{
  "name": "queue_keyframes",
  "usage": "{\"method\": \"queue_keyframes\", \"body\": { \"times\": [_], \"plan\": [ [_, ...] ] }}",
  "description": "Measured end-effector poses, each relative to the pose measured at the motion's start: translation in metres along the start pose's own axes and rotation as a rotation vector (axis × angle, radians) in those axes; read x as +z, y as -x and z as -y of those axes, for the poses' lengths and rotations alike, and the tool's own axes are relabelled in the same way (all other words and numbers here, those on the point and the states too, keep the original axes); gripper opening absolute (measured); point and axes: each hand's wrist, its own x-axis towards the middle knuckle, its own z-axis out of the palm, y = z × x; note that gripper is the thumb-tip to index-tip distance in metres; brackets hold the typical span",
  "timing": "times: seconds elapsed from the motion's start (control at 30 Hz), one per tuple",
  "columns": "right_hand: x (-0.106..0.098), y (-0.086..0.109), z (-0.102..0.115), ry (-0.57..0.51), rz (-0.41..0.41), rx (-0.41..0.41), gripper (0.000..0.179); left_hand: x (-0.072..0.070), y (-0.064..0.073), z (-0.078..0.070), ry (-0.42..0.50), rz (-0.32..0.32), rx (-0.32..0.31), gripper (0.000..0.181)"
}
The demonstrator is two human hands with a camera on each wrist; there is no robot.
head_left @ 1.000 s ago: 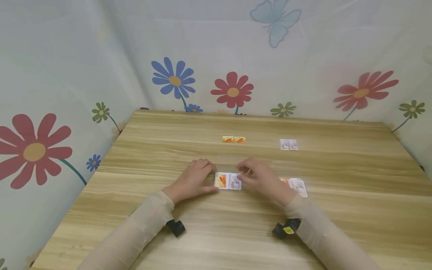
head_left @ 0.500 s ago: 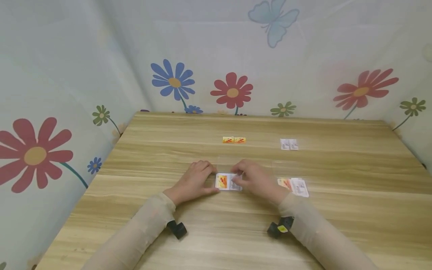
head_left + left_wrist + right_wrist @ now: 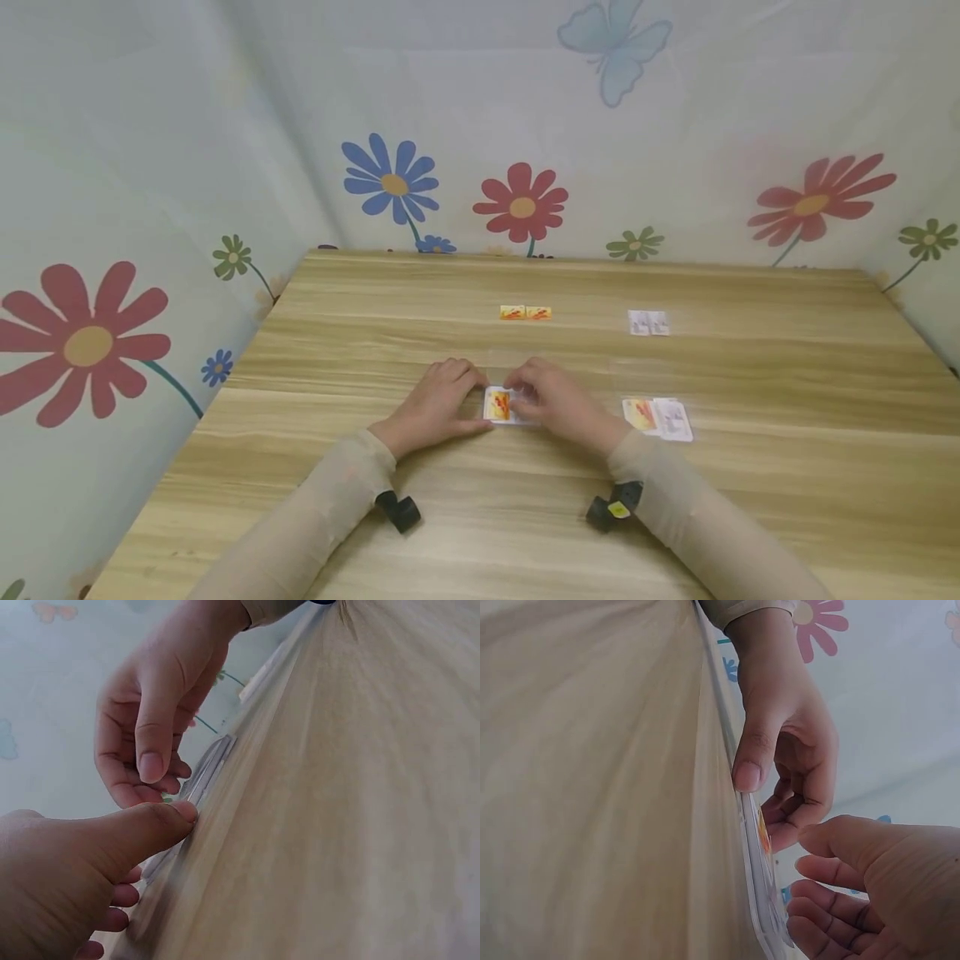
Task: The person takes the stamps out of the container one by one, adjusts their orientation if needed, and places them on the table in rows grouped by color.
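A thin, flat clear plastic case [image 3: 489,417] lies on the table, with an orange-and-yellow picture card [image 3: 498,406] on its left half. Its right half is largely hidden by my right hand. My left hand [image 3: 435,406] grips the case's left end, thumb on the near edge and fingers at the far edge. Over the case hovers my right hand [image 3: 561,408], its fingers loosely bent; in the right wrist view nothing shows between them. A second clear case [image 3: 690,435] to the right carries another orange card [image 3: 641,413] and a white printed card [image 3: 671,419].
Two small orange cards [image 3: 526,313] lie side by side farther back on the wooden table [image 3: 375,308]. Two whitish printed cards [image 3: 648,322] lie to their right. A flower-patterned curtain [image 3: 450,100] hangs behind and beside the table.
My right hand has moved left across the case, from its right end to near the orange card, covering the grey-printed right half. My left hand keeps its hold on the left end.
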Motion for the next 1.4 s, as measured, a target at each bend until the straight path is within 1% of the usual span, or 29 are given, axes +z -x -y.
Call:
{"method": "queue_keyframes", "body": {
  "times": [0.13,0.4,0.73,1.13,1.4],
  "plan": [
    [0.005,0.000,-0.003,0.007,-0.012,0.001,0.023,0.002,0.001,-0.001,0.000,0.007,-0.004,0.053],
    [0.010,-0.002,-0.001,-0.007,-0.039,0.004,0.023,0.003,0.001,0.001,-0.008,-0.025,0.020,0.053],
    [0.018,-0.004,-0.002,0.038,-0.072,-0.007,0.020,0.001,0.002,0.001,0.002,0.001,0.005,0.053],
    [0.017,-0.004,-0.001,0.047,-0.085,-0.007,0.020,0.001,-0.001,0.000,0.001,-0.005,0.007,0.053],
    [0.020,-0.004,-0.004,0.048,-0.110,-0.034,0.016,0.003,0.000,0.002,0.005,-0.007,0.005,0.054]
  ]
}}
